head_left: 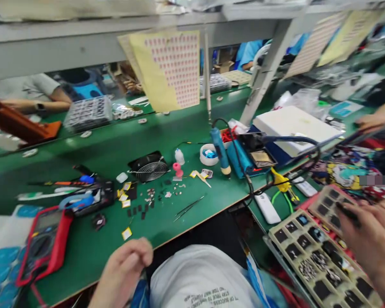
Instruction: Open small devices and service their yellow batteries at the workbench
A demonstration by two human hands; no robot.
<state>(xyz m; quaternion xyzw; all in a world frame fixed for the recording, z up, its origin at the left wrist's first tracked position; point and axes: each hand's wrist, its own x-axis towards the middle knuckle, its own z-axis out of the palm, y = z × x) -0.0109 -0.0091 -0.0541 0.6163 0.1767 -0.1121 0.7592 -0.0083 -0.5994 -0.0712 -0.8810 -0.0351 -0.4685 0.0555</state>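
the right hand (374, 239) pinches a small dark part (348, 214) in its fingers over a compartmented tray (321, 261) of dark chips — the left hand (125, 265), loosely curled, holds nothing at the green surface (115, 145) edge.

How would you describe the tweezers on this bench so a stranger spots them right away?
Start at the green bench and find the round black fan near its middle. Just right of it and nearer the front edge lie the tweezers: thin, dark and metal, unlike the small square chips scattered beside them.

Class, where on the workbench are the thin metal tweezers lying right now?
In the head view, the thin metal tweezers lie mid-bench on the green mat, right of the scattered small black chips.
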